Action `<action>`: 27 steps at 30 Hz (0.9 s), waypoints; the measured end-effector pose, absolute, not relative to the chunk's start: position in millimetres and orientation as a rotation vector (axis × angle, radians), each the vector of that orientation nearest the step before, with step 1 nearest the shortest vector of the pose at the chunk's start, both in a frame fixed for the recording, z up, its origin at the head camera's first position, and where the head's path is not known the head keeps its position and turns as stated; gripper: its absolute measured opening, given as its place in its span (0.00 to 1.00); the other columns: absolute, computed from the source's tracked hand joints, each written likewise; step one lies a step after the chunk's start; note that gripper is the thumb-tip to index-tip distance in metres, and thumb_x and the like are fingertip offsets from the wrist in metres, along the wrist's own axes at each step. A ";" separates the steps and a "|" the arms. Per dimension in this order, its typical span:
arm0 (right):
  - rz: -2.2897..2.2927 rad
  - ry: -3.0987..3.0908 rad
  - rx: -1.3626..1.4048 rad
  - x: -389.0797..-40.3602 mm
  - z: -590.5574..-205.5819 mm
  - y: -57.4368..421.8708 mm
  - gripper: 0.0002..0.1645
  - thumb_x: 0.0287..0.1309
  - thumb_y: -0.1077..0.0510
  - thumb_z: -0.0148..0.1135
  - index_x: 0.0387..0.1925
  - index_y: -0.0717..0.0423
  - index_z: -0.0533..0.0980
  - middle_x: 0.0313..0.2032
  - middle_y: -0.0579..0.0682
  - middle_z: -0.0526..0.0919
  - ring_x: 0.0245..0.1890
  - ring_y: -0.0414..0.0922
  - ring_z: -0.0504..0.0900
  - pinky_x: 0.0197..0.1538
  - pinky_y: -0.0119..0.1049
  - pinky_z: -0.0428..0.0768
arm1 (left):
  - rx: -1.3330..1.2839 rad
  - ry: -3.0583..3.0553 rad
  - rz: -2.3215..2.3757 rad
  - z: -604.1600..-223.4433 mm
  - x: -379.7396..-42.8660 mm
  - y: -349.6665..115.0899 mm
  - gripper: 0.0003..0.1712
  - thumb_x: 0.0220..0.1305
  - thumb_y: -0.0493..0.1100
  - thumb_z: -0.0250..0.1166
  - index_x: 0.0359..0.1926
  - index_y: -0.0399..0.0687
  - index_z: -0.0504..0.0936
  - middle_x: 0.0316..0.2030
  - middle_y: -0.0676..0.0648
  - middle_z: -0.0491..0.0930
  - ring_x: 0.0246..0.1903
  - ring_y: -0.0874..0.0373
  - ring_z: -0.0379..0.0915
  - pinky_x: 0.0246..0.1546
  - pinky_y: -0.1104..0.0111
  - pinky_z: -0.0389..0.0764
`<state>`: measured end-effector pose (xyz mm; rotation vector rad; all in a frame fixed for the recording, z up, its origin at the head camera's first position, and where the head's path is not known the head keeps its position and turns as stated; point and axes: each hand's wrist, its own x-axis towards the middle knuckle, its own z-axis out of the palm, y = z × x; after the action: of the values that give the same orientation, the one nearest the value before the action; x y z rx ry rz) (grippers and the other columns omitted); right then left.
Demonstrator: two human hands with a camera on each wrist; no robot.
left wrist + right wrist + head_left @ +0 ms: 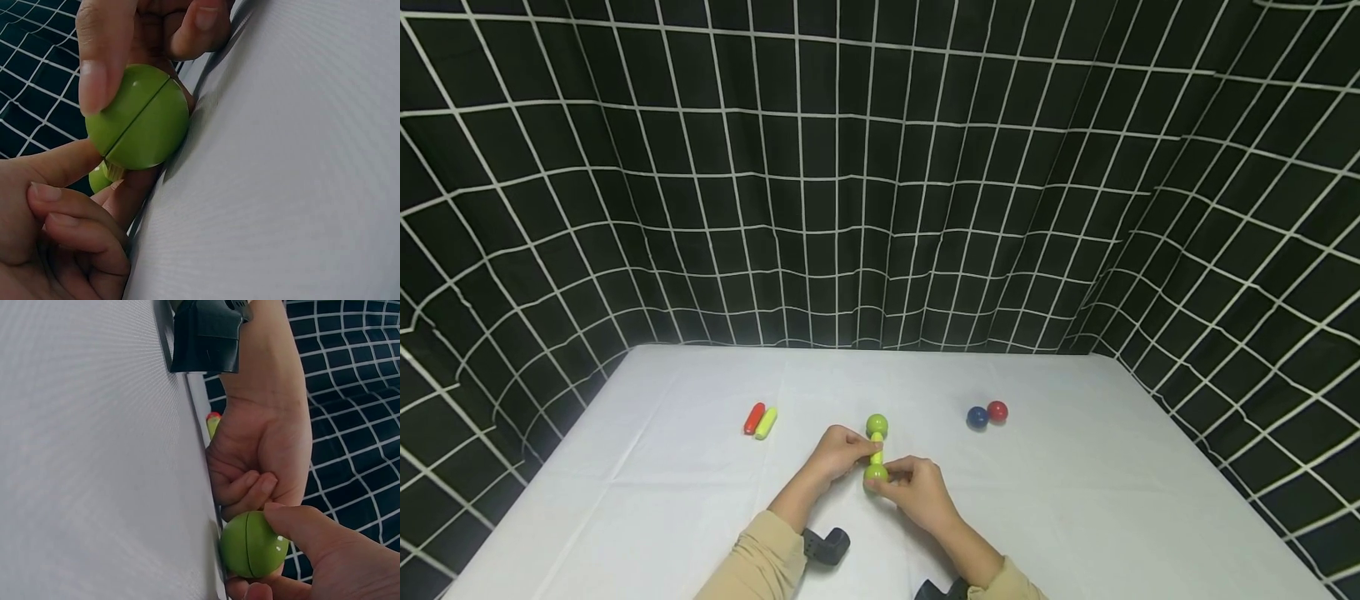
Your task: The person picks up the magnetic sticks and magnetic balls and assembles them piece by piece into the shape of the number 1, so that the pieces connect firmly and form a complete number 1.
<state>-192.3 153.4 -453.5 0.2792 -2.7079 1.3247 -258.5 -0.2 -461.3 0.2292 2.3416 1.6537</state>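
Observation:
In the head view, two green balls sit at either end of a short yellow-green stick (877, 457), forming a dumbbell shape that lies lengthwise away from me. My left hand (837, 455) pinches the stick between thumb and fingers. With thumb and fingers, my right hand (923, 492) grips the near green ball (876, 473). The far green ball (877, 425) is untouched. A seam line runs round the near ball (140, 119) in the left wrist view, where the stick's end shows behind it. The same ball (250, 545) hides most of the stick in the right wrist view.
On the white table (1075, 492), a red stick (754, 419) and a yellow-green stick (766, 423) lie side by side at the left. A blue ball (977, 417) and a red ball (997, 411) stand together at the right. Dark grid-patterned curtain (880, 208) surrounds the table.

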 end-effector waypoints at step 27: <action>1.344 -2.705 0.267 -191.3 -454.4 154.7 0.27 0.45 0.47 0.71 0.36 0.67 0.80 0.15 0.44 0.75 0.12 0.31 0.63 0.15 0.19 0.59 | 0.238 2.422 1.670 -464.7 -256.8 0.3 0.18 0.56 0.53 0.64 0.28 0.41 0.84 0.22 0.51 0.80 0.17 0.63 0.59 0.16 0.75 0.62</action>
<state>-191.3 154.7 -454.4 0.2665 -2.7048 1.3445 -256.8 0.3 -464.7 0.2384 2.4220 1.6704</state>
